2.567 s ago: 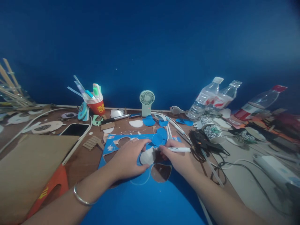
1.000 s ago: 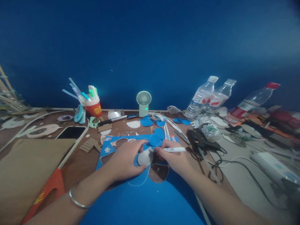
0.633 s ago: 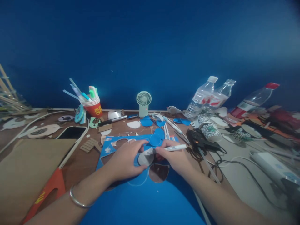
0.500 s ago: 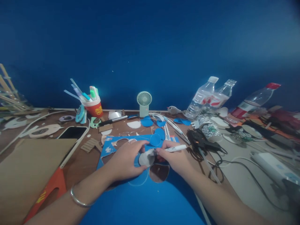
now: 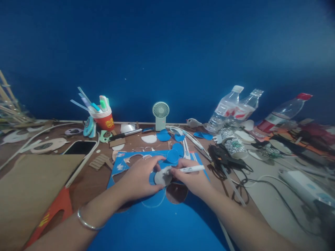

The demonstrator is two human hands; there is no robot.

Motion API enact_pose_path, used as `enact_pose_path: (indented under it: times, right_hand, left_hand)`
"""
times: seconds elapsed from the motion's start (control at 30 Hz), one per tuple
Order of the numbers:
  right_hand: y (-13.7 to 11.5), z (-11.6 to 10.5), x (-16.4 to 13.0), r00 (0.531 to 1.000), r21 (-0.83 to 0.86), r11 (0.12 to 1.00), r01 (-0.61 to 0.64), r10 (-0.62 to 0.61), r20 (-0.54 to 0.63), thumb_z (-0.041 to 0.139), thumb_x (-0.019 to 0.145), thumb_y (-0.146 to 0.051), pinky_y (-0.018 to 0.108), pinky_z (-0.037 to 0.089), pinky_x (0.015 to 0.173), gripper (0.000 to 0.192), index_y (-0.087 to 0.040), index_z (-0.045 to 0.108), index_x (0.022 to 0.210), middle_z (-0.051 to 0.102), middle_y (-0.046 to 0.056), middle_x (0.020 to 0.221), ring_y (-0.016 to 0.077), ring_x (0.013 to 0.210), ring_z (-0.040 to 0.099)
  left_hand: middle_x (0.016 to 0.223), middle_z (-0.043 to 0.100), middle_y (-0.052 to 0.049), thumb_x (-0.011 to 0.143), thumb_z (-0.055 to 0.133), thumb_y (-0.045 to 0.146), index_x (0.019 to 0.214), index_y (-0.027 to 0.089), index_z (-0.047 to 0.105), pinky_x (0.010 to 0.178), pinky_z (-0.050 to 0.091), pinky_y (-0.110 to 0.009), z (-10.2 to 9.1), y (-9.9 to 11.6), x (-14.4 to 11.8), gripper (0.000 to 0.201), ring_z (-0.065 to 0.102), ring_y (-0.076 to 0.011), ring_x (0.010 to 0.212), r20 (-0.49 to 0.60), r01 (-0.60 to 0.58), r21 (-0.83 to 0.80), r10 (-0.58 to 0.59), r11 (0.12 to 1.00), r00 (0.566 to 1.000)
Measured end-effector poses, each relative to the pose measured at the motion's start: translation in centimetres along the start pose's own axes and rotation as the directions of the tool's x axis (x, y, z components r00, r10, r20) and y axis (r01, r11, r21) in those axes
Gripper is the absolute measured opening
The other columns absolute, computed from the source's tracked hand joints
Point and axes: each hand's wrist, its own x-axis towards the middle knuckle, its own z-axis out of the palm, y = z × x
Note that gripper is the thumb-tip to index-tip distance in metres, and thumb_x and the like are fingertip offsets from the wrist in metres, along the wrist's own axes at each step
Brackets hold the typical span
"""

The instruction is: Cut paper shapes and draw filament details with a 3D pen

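A large blue sheet (image 5: 157,223) with round holes cut in it lies on the table in front of me. My left hand (image 5: 138,179) presses a white round template (image 5: 161,177) flat onto the sheet. My right hand (image 5: 192,181) grips a white marker (image 5: 190,169), whose tip meets the template's upper right edge. A faint traced circle (image 5: 154,200) shows on the sheet below my left hand. A cut-out hole (image 5: 176,192) lies just under my right hand. Blue paper discs (image 5: 176,152) rest on the sheet's far edge.
A small green fan (image 5: 160,115) stands at the back wall. A red cup of pens (image 5: 104,116) and a phone (image 5: 80,148) are to the left. Plastic bottles (image 5: 227,108), a patterned cup (image 5: 234,144) and a black glue gun (image 5: 225,157) with cables lie to the right. Cardboard (image 5: 31,188) lies at near left.
My right hand has shifted the marker a little around the template's upper edge, and its barrel now points more to the right. My left hand stays pressed on the template.
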Motion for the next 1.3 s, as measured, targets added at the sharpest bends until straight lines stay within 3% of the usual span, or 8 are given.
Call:
enact_pose_path:
  times: [0.13,0.3,0.6,0.77,0.87,1.1,1.23,1.3]
  right_hand:
    - [-0.01,0.03,-0.06,0.994,0.016,0.999,-0.049,0.050,-0.101,0.056,0.075,-0.030,0.021,0.032,0.046,0.026,-0.019,0.044,0.055,0.049,-0.004,0.049,0.0116,0.049,0.046]
    - [0.18,0.17,-0.07,1.000,0.073,0.997,-0.010,0.010,0.000,0.061,0.073,-0.031,0.022,0.036,0.049,0.024,-0.018,0.048,0.057,0.055,-0.002,0.054,0.0129,0.054,0.051]
    - [0.17,0.20,-0.09,1.000,0.038,0.999,-0.016,0.016,-0.017,0.060,0.074,-0.034,0.022,0.037,0.048,0.025,-0.018,0.049,0.057,0.056,-0.001,0.056,0.0135,0.055,0.053]
    - [0.11,0.22,-0.14,0.998,0.030,0.999,-0.021,0.023,-0.056,0.060,0.074,-0.033,0.022,0.039,0.049,0.023,-0.018,0.050,0.059,0.058,-0.001,0.057,0.0139,0.055,0.054]
    - [-0.03,0.25,-0.25,0.999,0.052,0.998,-0.030,0.031,-0.020,0.062,0.073,-0.034,0.022,0.040,0.049,0.024,-0.018,0.049,0.059,0.058,-0.001,0.058,0.0140,0.057,0.054]
    - [0.18,0.24,-0.25,1.000,0.017,1.000,0.001,0.000,-0.028,0.061,0.073,-0.034,0.022,0.038,0.048,0.024,-0.018,0.050,0.059,0.058,-0.001,0.058,0.0139,0.056,0.053]
    - [0.12,-0.01,-0.28,0.987,0.010,1.000,0.002,0.000,-0.161,0.056,0.077,-0.034,0.023,0.036,0.049,0.026,-0.019,0.048,0.058,0.052,-0.002,0.054,0.0128,0.052,0.049]
    - [-0.02,-0.14,-0.32,0.994,0.012,1.000,0.006,-0.005,-0.110,0.056,0.076,-0.032,0.023,0.034,0.048,0.026,-0.019,0.047,0.056,0.050,-0.003,0.052,0.0123,0.051,0.046]
  left_hand:
    - [0.099,0.059,-0.002,0.064,0.065,0.031,0.121,0.030,0.043,0.078,0.043,-0.036,0.00,-0.01,-0.01,0.062,0.054,-0.0223,0.092,-0.004,0.003,-0.005,-0.003,1.000,1.000]
    - [0.098,0.059,-0.002,0.062,0.065,0.032,0.120,0.029,0.044,0.077,0.043,-0.036,-0.05,0.02,0.10,0.062,0.055,-0.0226,0.091,0.004,0.014,-0.021,-0.014,1.000,1.000]
    - [0.098,0.060,-0.004,0.062,0.064,0.033,0.115,0.026,0.048,0.076,0.043,-0.038,-0.08,0.04,0.17,0.056,0.055,-0.0249,0.091,0.014,0.035,-0.048,-0.034,0.998,0.999]
    - [0.090,0.059,-0.003,0.059,0.065,0.034,0.092,0.023,0.050,0.063,0.041,-0.031,-0.12,0.26,0.14,0.038,0.054,-0.0221,0.081,-0.005,0.078,-0.020,-0.078,0.997,0.997]
    - [0.082,0.057,-0.001,0.059,0.064,0.036,0.080,0.021,0.047,0.056,0.036,-0.027,-0.10,0.34,0.11,0.031,0.052,-0.0192,0.074,-0.004,0.107,0.017,-0.107,0.994,0.994]
    - [0.077,0.054,0.000,0.059,0.063,0.035,0.075,0.021,0.044,0.054,0.032,-0.026,0.10,0.32,0.14,0.028,0.049,-0.0167,0.070,-0.025,0.095,0.050,-0.094,0.994,0.995]
    - [0.080,0.056,0.000,0.058,0.064,0.036,0.074,0.021,0.043,0.054,0.033,-0.026,-0.03,0.30,0.16,0.030,0.050,-0.0172,0.071,-0.004,0.099,0.024,-0.099,0.995,0.995]
    - [0.080,0.056,0.000,0.058,0.065,0.036,0.074,0.021,0.042,0.054,0.033,-0.026,-0.06,0.22,0.17,0.031,0.049,-0.0172,0.070,-0.006,0.091,0.029,-0.090,0.995,0.996]
